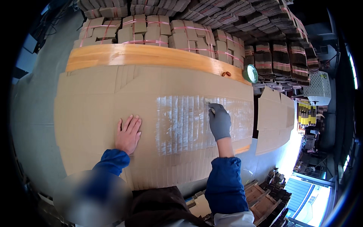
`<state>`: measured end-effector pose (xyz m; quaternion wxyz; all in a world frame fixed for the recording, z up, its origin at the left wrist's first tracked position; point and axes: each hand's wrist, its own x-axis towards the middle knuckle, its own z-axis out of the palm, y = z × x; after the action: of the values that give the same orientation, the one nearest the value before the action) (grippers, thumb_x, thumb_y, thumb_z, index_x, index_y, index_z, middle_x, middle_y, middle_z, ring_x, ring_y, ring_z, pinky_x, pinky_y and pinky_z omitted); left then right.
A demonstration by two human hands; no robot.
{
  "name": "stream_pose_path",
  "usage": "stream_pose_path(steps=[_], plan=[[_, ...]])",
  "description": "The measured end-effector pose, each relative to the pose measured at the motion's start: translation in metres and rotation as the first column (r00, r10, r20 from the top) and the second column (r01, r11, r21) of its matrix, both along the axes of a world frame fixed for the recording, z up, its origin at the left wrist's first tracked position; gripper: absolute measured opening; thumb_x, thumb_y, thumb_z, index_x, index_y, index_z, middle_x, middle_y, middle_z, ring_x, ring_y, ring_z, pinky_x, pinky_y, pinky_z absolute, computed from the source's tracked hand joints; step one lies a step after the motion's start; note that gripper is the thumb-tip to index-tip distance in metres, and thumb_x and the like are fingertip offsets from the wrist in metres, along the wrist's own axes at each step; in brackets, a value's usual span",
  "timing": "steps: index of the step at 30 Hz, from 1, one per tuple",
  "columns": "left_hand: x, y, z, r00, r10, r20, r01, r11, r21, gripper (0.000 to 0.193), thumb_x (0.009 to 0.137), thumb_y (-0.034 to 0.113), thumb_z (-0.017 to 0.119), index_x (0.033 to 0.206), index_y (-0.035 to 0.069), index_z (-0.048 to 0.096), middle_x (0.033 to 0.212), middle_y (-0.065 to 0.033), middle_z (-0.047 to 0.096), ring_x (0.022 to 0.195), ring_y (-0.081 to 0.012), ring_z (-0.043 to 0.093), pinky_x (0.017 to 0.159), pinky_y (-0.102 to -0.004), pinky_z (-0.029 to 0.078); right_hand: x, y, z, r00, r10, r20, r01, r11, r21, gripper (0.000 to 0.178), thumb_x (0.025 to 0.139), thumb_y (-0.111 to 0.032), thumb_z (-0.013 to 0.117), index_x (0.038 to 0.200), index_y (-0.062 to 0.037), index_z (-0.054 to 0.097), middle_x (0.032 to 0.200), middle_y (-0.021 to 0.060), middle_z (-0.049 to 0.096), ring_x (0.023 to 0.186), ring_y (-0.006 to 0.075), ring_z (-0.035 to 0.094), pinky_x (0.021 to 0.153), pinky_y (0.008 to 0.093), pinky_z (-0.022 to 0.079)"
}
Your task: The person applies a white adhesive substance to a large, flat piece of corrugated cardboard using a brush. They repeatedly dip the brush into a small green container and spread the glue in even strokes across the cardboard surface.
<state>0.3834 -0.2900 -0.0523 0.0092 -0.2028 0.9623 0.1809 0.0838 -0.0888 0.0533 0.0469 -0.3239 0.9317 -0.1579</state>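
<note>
A large brown cardboard sheet (90, 98) lies flat in front of me. My left hand (129, 136), bare, rests on it with the fingers spread. Right of that hand, a band of narrow cardboard strips (181, 123) is smeared with a whitish, shiny coating. My right hand (219, 119), in a grey glove, is over the far side of this band, its fingers closed. A small pale tip shows at its fingertips; what it belongs to is mostly hidden by the glove.
Beyond the sheet runs a wooden tabletop edge (151, 55), bearing two small brown objects (226, 74) and a green bowl (250, 73). Bundled cardboard (143, 30) tied with pink straps is stacked behind. Another cardboard piece (274, 121) sits at the right, with a wooden pallet (261, 202) lower down.
</note>
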Motion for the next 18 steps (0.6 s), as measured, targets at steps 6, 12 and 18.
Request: stream_pose_path(steps=[6, 12, 18], plan=[[0.000, 0.000, -0.002, 1.000, -0.006, -0.022, 0.005, 1.000, -0.020, 0.056, 0.092, 0.024, 0.059, 0.144, 0.012, 0.045, 0.151, -0.0023, 0.041, 0.144, -0.0231, 0.030, 0.118, -0.0565, 0.019, -0.022, 0.018, -0.003, 0.997, 0.025, 0.072, -0.020, 0.998, -0.066, 0.021, 0.085, -0.007, 0.064, 0.107, -0.0079, 0.066, 0.111, 0.0143, 0.067, 0.098, 0.0356, 0.065, 0.085, 0.0438, 0.053], [0.001, -0.002, -0.003, 1.000, -0.001, -0.027, 0.001, 1.000, -0.014, 0.056, 0.090, 0.021, 0.060, 0.144, 0.010, 0.045, 0.152, -0.0034, 0.041, 0.143, -0.0248, 0.031, 0.117, -0.0569, 0.020, -0.027, 0.018, -0.004, 0.998, 0.058, 0.035, -0.056, 0.997, -0.048, 0.020, 0.085, -0.005, 0.063, 0.104, -0.0078, 0.067, 0.109, 0.0135, 0.067, 0.096, 0.0349, 0.065, 0.084, 0.0433, 0.053], [-0.003, 0.001, 0.001, 0.999, 0.000, -0.036, 0.001, 1.000, 0.030, 0.055, 0.090, 0.015, 0.054, 0.143, 0.005, 0.044, 0.151, -0.0086, 0.043, 0.143, -0.0292, 0.032, 0.118, -0.0568, 0.017, -0.030, 0.022, -0.001, 0.989, 0.137, 0.054, -0.135, 0.990, -0.045, 0.021, 0.084, -0.006, 0.064, 0.105, -0.0085, 0.067, 0.109, 0.0132, 0.067, 0.097, 0.0349, 0.065, 0.083, 0.0427, 0.053]])
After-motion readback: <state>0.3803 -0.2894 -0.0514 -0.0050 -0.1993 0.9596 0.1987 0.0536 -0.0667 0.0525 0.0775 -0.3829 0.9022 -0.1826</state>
